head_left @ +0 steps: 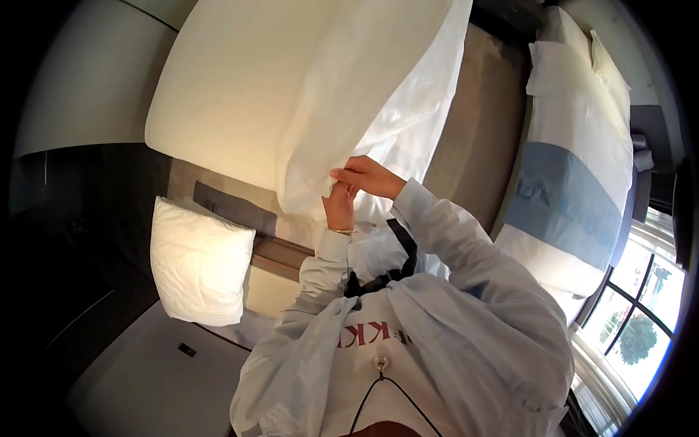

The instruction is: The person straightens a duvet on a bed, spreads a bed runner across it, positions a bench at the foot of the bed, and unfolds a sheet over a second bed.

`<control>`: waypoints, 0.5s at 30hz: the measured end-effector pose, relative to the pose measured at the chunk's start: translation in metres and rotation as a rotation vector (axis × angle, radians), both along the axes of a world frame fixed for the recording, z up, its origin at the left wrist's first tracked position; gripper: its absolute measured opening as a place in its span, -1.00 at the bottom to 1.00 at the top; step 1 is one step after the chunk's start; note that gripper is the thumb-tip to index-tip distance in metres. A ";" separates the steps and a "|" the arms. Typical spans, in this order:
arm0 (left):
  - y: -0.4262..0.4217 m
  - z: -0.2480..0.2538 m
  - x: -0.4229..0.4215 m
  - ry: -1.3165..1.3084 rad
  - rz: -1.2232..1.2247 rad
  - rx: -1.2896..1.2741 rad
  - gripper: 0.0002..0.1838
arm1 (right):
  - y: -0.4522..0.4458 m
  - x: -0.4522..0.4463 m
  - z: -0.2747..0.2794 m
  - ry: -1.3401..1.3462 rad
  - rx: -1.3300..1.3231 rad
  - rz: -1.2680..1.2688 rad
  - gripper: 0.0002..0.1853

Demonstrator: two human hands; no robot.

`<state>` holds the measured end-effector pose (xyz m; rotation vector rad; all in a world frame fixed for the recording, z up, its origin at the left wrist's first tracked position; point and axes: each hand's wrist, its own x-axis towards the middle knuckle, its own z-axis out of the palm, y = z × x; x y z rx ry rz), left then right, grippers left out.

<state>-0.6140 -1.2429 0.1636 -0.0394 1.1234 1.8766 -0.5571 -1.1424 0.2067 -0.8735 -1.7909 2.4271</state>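
Note:
A white sheet [320, 124] lies half across the bare mattress [226, 80] and hangs over its near right side. At the near edge of the cloth, my right hand [370, 177] comes in from the right with its fingers pressed together on the sheet. My left hand [339, 207] is upright just below it, touching it, with its fingers closed at the same edge. The right hand partly hides the left fingertips. Sheer folds of the sheet fall behind and around both wrists.
A white pillow [200, 266] rests at the left, beside a wooden ledge [277, 258]. To the right stands a second bed [575, 116] with a blue runner [564, 197], near a window [633, 313]. Brown carpet [473, 124] runs between the beds.

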 end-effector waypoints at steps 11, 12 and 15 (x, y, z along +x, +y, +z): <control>-0.028 -0.023 -0.284 -0.200 -0.260 0.013 -0.80 | -0.023 -0.085 -0.054 -0.007 0.184 -0.862 -0.63; -0.043 -0.025 -0.318 -0.149 -0.295 0.009 -0.78 | -0.027 -0.076 -0.097 -0.153 0.313 -0.949 -0.53; -0.076 -0.012 -0.403 0.832 -0.284 -0.424 -0.77 | -0.046 -0.056 -0.207 -0.709 0.617 -1.057 -0.17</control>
